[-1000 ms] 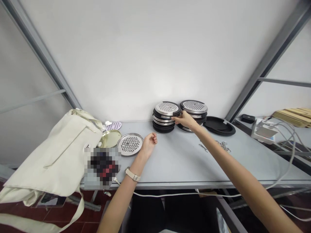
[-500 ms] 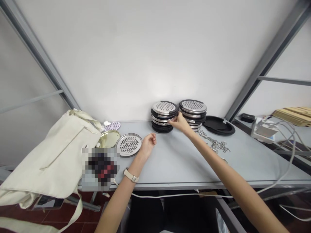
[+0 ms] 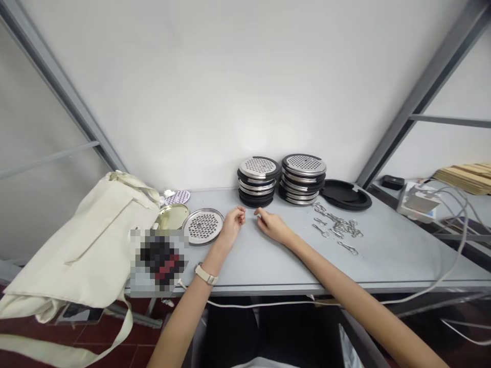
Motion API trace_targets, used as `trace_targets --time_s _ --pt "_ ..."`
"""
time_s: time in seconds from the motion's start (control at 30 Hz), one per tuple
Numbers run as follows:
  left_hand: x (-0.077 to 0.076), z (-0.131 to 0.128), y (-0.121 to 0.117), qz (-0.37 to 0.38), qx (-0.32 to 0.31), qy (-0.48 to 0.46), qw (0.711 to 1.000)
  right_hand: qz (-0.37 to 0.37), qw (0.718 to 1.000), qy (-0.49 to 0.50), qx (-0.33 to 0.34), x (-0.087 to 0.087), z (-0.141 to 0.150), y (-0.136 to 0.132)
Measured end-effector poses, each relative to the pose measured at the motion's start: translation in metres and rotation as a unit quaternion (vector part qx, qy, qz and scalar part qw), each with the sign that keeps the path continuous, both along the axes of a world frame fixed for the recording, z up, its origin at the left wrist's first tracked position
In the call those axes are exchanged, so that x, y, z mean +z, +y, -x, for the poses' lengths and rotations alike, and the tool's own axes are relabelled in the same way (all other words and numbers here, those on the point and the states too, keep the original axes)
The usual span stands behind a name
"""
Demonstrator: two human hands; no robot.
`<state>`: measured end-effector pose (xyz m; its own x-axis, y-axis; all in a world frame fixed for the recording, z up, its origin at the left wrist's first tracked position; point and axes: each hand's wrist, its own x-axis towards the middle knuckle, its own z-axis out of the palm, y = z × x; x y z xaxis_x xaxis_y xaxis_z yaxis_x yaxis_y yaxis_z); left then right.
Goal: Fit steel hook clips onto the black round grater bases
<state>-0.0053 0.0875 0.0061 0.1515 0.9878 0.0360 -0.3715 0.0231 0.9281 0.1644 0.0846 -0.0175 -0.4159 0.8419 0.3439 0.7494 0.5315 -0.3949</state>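
Just above the middle of the frame's lower half stand two stacks of round metal-and-black pieces, the left stack [image 3: 258,187] and the right stack [image 3: 303,184], side by side near the wall [image 3: 245,76], each topped by a silver perforated face. Below the left stack, near the frame's centre, the right hand [image 3: 274,226] hovers or rests low, apart from the stack, its fingers partly bent; nothing shows in its grasp, though its palm is hidden. Close beside it, the left hand [image 3: 235,224] is loosely curled, with no object visible; whether anything lies inside cannot be told. A loose perforated disc [image 3: 203,226] lies next to the left wrist, left of centre, overlapped in view by the forearm. Right of the stacks lie a shallow black tray [image 3: 345,197] and, below it, scattered metal clips [image 3: 343,226]. Farther left come a gold-coloured dish [image 3: 172,217], a purple-patterned disc [image 3: 179,197] and a large cream bag [image 3: 92,240]. Yellowish boards [image 3: 466,179] sit at the right edge.
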Motion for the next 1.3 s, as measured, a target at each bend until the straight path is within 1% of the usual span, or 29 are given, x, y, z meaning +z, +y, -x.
trace_targets --time_s 0.1,0.2,0.3,0.4,0.43,0.47,0.5,0.53,0.57,0.6,0.63,0.67,0.7,0.83,0.97,1.1,1.17,1.3 --pt "0.007 0.003 0.0 -0.031 0.019 0.092 0.995 0.001 0.999 -0.03 0.017 0.003 0.002 -0.004" --pt "0.021 0.017 -0.001 -0.051 0.033 0.191 0.98 0.002 0.998 -0.056 0.031 0.003 0.001 -0.006" --pt "0.038 0.049 -0.005 -0.084 0.085 0.285 0.951 0.003 0.997 -0.067 0.034 0.002 0.0 -0.006" --pt "0.048 0.092 -0.01 -0.104 0.17 0.37 0.907 0.002 0.997 -0.072 0.035 0.001 0.0 -0.006" --pt "0.049 0.106 -0.012 -0.109 0.202 0.412 0.882 0.002 0.997 -0.074 0.036 0.001 0.001 -0.006" --pt "0.049 0.118 -0.014 -0.121 0.245 0.533 0.801 0.002 0.996 -0.076 0.038 0.001 0.001 -0.006" --pt "0.048 0.129 -0.016 -0.108 0.26 0.639 0.716 0.002 0.996 -0.077 0.041 0.002 0.001 -0.007" --pt "0.045 0.138 -0.018 -0.082 0.25 0.713 0.65 0.002 0.996 -0.079 0.043 0.002 0.002 -0.007" --pt "0.042 0.144 -0.02 -0.048 0.232 0.76 0.605 0.002 0.996 -0.081 0.045 0.002 0.002 -0.008" --pt "0.039 0.148 -0.021 -0.023 0.215 0.789 0.575 0.002 0.995 -0.082 0.047 0.002 0.002 -0.008" --pt "0.036 0.15 -0.022 -0.009 0.2 0.807 0.556 0.003 0.995 -0.083 0.048 0.002 0.002 -0.008" --pt "0.033 0.15 -0.022 0.0 0.187 0.816 0.547 0.003 0.995 -0.084 0.049 0.003 0.002 -0.008" --pt "0.03 0.149 -0.022 0.003 0.178 0.819 0.545 0.004 0.995 -0.085 0.049 0.003 0.002 -0.008" --pt "0.025 0.143 -0.017 0.003 0.173 0.814 0.555 0.006 0.995 -0.084 0.05 0.002 0.001 -0.008" --pt "0.027 0.143 -0.015 -0.002 0.184 0.807 0.562 0.012 0.996 -0.081 0.046 0.002 0.0 -0.008" --pt "0.029 0.154 -0.016 -0.007 0.2 0.799 0.567 0.017 0.996 -0.076 0.047 0.002 0.0 -0.008" --pt "0.028 0.161 -0.016 -0.008 0.199 0.792 0.577 0.018 0.996 -0.073 0.047 0.002 0.001 -0.008" --pt "0.024 0.174 -0.015 0.0 0.174 0.771 0.613 0.02 0.996 -0.068 0.05 0.003 0.001 -0.009"
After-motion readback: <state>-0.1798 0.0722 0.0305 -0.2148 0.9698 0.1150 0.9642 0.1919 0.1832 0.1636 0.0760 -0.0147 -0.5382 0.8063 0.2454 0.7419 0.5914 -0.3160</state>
